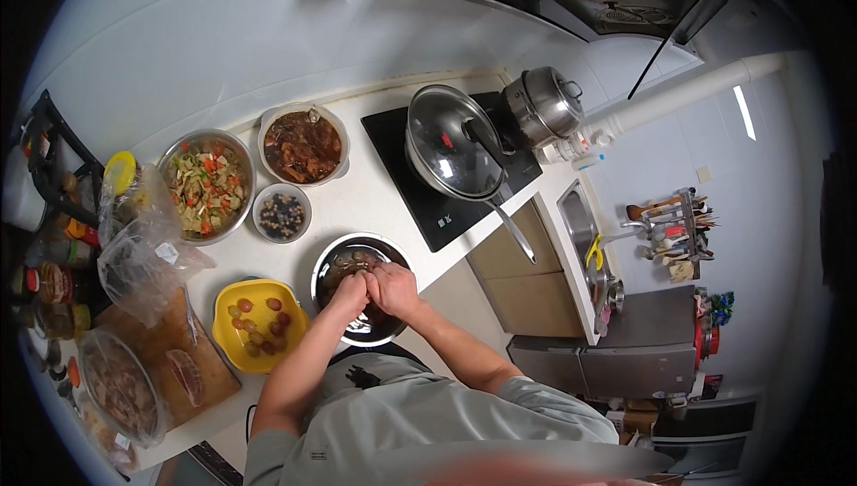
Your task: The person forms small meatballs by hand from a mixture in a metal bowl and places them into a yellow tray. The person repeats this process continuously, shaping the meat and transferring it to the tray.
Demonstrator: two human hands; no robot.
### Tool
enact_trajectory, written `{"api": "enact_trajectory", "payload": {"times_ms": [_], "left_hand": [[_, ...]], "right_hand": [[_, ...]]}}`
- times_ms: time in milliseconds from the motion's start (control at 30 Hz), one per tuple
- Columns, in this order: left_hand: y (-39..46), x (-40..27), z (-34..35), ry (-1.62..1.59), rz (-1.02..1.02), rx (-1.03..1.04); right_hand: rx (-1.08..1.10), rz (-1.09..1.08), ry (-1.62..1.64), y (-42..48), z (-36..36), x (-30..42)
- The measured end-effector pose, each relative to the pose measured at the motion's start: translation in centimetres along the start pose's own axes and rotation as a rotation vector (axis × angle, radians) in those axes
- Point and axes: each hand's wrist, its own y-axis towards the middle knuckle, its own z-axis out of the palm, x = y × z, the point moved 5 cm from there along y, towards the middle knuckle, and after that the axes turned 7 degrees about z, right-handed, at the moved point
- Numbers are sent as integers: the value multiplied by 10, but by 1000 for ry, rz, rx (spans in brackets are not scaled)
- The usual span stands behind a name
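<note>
My left hand (351,297) and my right hand (394,290) meet over a stainless steel bowl (325,246) at the counter's front edge. Their fingers are bent and close together; whatever is between the fingertips is hidden. Dark liquid and round reddish fruits, apparently grapes (343,264), lie in the bowl. Left of it stands a yellow plastic colander (224,345) with several red and green grapes (278,329) in it. Behind the steel bowl is a small bowl (308,220) of dark and pale round bits.
A lidded wok (442,151) and a steel pot (546,104) stand on the black cooktop (428,221). Bowls of chopped vegetables (207,195) and dark sauced food (304,148) line the wall side. At left are a wooden cutting board (157,359), a knife (191,318), meat (185,377) and plastic bags (144,265).
</note>
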Motion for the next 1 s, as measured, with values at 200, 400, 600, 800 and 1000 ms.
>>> {"api": "enact_trajectory", "payload": {"times_ms": [200, 400, 600, 800, 1000], "left_hand": [[-57, -91, 10, 943, 481, -259], [-68, -106, 11, 1121, 1153, -383], [-41, -78, 10, 1111, 593, -237], [-37, -40, 14, -218, -339, 154], [-21, -44, 0, -71, 41, -32]], "right_hand": [[132, 513, 398, -25, 44, -48], [830, 1400, 1200, -37, 58, -34], [244, 782, 353, -20, 40, -41], [5, 42, 45, 3, -5, -1], [116, 581, 516, 4, 10, -13]]}}
